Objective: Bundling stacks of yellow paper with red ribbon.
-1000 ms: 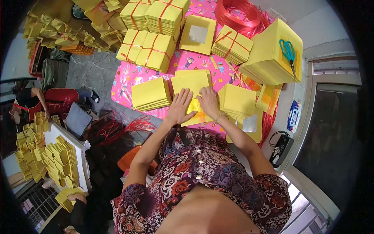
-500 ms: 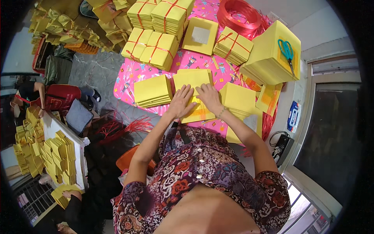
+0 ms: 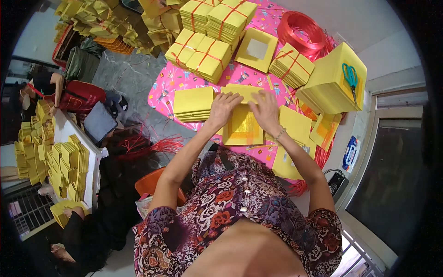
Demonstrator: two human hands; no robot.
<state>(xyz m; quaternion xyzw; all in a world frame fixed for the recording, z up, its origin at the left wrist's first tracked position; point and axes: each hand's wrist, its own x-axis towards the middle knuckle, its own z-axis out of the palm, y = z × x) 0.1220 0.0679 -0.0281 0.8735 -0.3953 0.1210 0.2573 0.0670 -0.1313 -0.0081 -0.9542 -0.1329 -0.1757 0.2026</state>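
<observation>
A yellow paper sheet with a shiny gold-orange patch [image 3: 244, 125] lies in front of me on the pink table cover. My left hand [image 3: 224, 110] has its fingers bent over the far left part of this sheet and grips it there. Over the far right part is my right hand [image 3: 266, 111], fingers apart and slightly blurred. Behind both hands, more yellow paper [image 3: 241, 89] shows, partly covered by them. A low yellow paper stack [image 3: 194, 101] sits beside my left hand, and another stack [image 3: 295, 123] lies right of my right wrist.
Bundles tied with red ribbon [image 3: 208, 57] stand at the back, near a red ribbon coil [image 3: 301, 33]. Teal scissors [image 3: 350, 78] rest on a tall yellow stack [image 3: 332, 76]. At left, other people handle yellow paper by a white table [image 3: 64, 127].
Both hands have gone from lying flat on the sheet to its far part, with the left fingers bent. More of the gold-orange patch shows. The whole view has shifted slightly.
</observation>
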